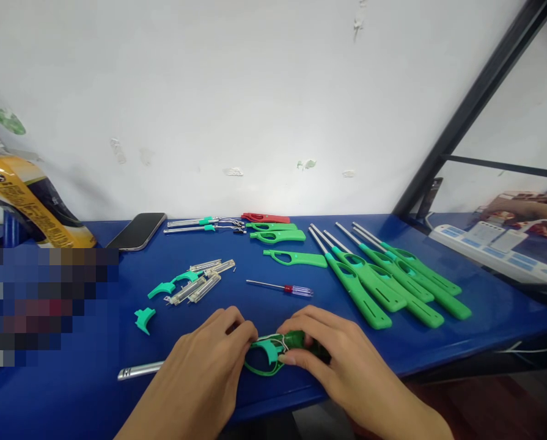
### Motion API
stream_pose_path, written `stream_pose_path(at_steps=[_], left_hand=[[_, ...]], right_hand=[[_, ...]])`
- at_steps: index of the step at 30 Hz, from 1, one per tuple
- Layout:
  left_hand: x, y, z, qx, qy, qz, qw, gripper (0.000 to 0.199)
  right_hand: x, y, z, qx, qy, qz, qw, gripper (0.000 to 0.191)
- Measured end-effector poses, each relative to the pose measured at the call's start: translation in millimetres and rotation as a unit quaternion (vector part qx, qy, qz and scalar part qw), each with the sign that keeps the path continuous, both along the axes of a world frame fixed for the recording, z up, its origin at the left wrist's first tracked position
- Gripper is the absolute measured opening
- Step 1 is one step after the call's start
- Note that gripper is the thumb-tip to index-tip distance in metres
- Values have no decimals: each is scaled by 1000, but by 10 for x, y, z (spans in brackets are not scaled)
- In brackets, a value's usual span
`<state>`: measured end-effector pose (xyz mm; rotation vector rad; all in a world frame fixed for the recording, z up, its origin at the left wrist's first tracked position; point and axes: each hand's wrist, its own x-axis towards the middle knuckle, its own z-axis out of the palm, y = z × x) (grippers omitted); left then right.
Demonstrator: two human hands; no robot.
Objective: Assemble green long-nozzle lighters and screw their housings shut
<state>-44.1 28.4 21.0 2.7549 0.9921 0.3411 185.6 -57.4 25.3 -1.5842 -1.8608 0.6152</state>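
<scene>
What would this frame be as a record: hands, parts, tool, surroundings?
Left hand: left hand, fingers at the looped end of a green plastic lighter handle
Right hand: right hand, gripping its other end
Inside handle: curved turquoise plastic trigger, pale thin wires
Loose parts: curved turquoise plastic pieces, clear plastic oblong cases
Tool: screwdriver with translucent purple handle, lying beyond the hands
Right side: long green lighters with silver metal barrels
Surface: glossy blue tabletop
</scene>
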Motion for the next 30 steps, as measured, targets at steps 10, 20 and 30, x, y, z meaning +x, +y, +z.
stream_pose_path(at_steps=[10, 20, 30], left_hand=[[-45, 9, -59, 3, -9, -3, 1000, 47], [22, 0, 15, 6, 12, 5, 1000, 47], [11, -80, 79, -5, 49, 7, 999, 46]], right_hand=[[43, -8, 47, -45, 15, -28, 998, 12], [25, -15, 67, -14, 17, 19, 1000, 18], [20, -14, 51, 0, 7, 17, 1000, 11]])
